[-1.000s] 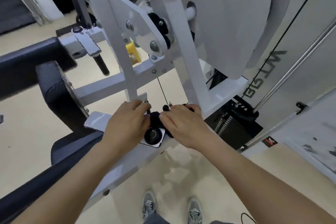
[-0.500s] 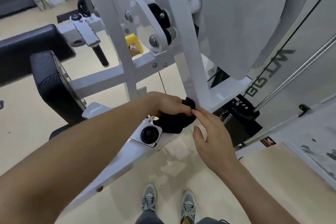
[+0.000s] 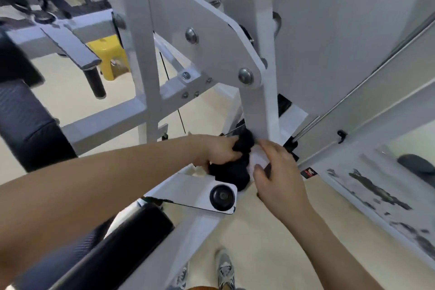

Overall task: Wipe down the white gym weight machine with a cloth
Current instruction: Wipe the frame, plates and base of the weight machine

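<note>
Cloth [image 3: 231, 172] is black and soft, bunched into a wad. It sits low on the white weight machine [image 3: 207, 37], jammed right where the slanted upright meets the bottom rail. Left hand [image 3: 217, 150] has its fingers curled round the top of the wad and pushes it into that corner, I'd guess because grime collects in joints like that. Right hand [image 3: 280, 179] is loose and spread, holding nothing, just beside the cloth. Can't tell if it actually touches the rail, but it's probably there to steady things.

The machine is smooth painted steel: flat plates with rounded corners, shiny dome bolts [image 3: 245, 76], and a round black cap [image 3: 222, 196] just below the cloth. The padded black roller [image 3: 131, 235] looks textured and grippy. There's a yellow plastic stool [image 3: 110, 54] on the floor behind the frame.
</note>
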Motion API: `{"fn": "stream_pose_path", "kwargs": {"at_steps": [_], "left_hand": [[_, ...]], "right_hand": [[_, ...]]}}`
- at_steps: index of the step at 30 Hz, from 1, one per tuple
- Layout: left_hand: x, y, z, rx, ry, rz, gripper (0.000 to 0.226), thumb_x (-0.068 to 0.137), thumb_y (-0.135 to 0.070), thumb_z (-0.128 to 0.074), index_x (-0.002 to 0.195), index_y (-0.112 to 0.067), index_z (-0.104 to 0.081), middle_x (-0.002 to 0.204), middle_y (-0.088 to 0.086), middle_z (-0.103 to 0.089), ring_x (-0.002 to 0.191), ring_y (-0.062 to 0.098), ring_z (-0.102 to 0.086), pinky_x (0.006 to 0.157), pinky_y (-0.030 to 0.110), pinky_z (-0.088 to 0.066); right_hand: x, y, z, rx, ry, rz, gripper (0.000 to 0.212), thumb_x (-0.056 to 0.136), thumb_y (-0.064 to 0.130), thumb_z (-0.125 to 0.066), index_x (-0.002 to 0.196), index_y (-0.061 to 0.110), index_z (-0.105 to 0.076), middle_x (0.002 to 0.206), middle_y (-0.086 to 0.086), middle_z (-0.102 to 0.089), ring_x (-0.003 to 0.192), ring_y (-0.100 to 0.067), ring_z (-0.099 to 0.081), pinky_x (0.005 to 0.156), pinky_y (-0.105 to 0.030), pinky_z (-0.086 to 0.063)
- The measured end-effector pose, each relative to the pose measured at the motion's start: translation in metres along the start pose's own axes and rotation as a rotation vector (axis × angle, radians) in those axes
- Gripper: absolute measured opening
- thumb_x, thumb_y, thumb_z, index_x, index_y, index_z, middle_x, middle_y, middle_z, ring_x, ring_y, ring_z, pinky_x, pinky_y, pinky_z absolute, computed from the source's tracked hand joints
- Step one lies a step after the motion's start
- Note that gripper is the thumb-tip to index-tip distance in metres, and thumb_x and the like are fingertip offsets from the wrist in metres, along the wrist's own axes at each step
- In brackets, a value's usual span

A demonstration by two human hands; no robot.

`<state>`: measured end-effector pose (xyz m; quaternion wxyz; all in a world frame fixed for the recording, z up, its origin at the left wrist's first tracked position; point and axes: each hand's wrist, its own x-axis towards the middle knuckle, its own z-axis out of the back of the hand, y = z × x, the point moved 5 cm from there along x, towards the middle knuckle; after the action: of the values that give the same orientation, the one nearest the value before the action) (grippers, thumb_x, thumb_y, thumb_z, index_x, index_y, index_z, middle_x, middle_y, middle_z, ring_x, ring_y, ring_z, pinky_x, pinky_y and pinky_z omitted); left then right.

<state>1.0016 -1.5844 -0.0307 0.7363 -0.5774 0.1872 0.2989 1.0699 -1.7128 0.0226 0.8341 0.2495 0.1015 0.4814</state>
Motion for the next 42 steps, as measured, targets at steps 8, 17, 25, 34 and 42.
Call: {"fn": "stream_pose_path", "kwargs": {"at_steps": [8, 17, 25, 34, 42], "left_hand": [[0.030, -0.010, 0.026, -0.044, -0.291, -0.220, 0.041, 0.087, -0.009, -0.060, 0.127, -0.011, -0.053, 0.119, 0.011, -0.062, 0.106, 0.027, -0.060, 0.089, 0.032, -0.051], [0.002, -0.009, 0.031, -0.036, 0.472, -0.103, 0.017, 0.091, -0.014, -0.059, 0.073, -0.013, -0.056, 0.056, -0.002, -0.049, 0.041, 0.008, -0.042, 0.036, 0.016, -0.031], [0.017, -0.006, 0.045, -0.331, 0.234, -0.189, 0.025, 0.083, -0.029, -0.075, 0.087, -0.012, -0.058, 0.071, 0.006, -0.057, 0.060, 0.015, -0.058, 0.052, 0.025, -0.053], [0.026, 0.033, 0.015, -0.363, 0.455, -0.067, 0.046, 0.093, 0.013, -0.035, 0.126, -0.016, -0.050, 0.108, 0.020, -0.063, 0.085, 0.034, -0.068, 0.072, 0.052, -0.059], [0.063, 0.015, 0.023, -0.708, 0.125, -0.134, 0.048, 0.085, 0.019, -0.037, 0.112, -0.010, -0.064, 0.095, 0.017, -0.064, 0.084, 0.029, -0.064, 0.067, 0.040, -0.059]], "right_hand": [[0.005, 0.036, -0.015, -0.310, 0.260, 0.079, 0.067, 0.085, -0.005, -0.041, 0.145, 0.024, -0.042, 0.130, 0.004, -0.056, 0.119, -0.007, -0.051, 0.091, -0.026, -0.045], [-0.002, 0.052, 0.010, -0.105, 0.122, -0.148, 0.026, 0.081, 0.015, -0.072, 0.099, 0.034, -0.071, 0.081, 0.014, -0.069, 0.072, 0.000, -0.060, 0.062, -0.016, -0.042], [0.009, 0.057, 0.014, -0.118, -0.006, -0.255, 0.022, 0.077, 0.024, -0.058, 0.094, 0.036, -0.067, 0.059, 0.009, -0.054, 0.059, -0.012, -0.053, 0.053, -0.028, -0.043], [0.050, 0.079, -0.061, -1.242, 0.817, 0.438, 0.025, 0.094, 0.023, -0.045, 0.102, 0.026, -0.068, 0.101, 0.005, -0.065, 0.115, -0.025, -0.048, 0.114, -0.049, -0.015], [0.060, 0.086, -0.059, -1.601, 0.884, 0.234, 0.035, 0.098, 0.034, -0.042, 0.125, 0.021, -0.061, 0.133, -0.007, -0.055, 0.135, -0.035, -0.025, 0.114, -0.058, -0.001]]}}
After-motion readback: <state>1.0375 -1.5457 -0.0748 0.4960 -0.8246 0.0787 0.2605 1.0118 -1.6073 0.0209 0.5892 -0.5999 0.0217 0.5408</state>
